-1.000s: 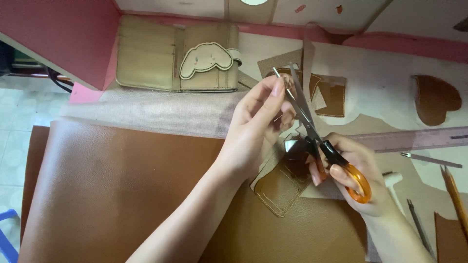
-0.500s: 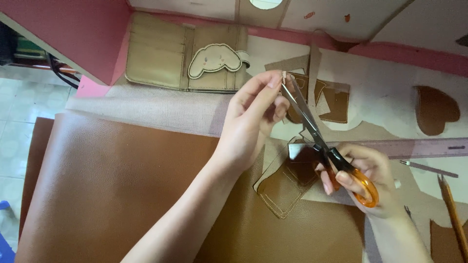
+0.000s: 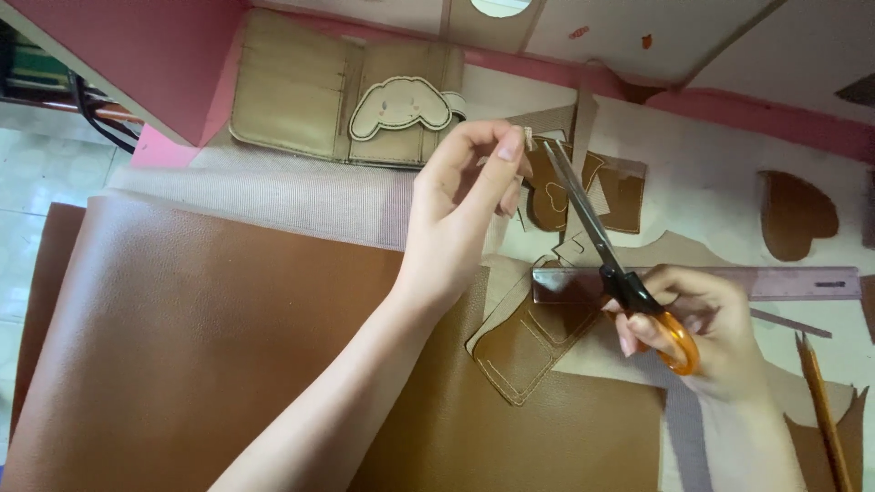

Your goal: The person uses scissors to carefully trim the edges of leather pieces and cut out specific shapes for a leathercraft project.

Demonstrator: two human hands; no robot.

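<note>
Snipped a tiny pale scrap above the brown leather sheet.

Left hand raised, thumb and fingertips pinched shut on the pale scrap; right hand curled through the orange handles of the scissors, blades nearly closed, tips just beside the scrap. Below, stitched brown wallet piece and purple ruler on the table.

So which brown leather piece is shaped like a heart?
The dark brown heart piece lying alone at the far right, above the ruler. The stitched pocket piece and big leather sheet have straight edges.
</note>
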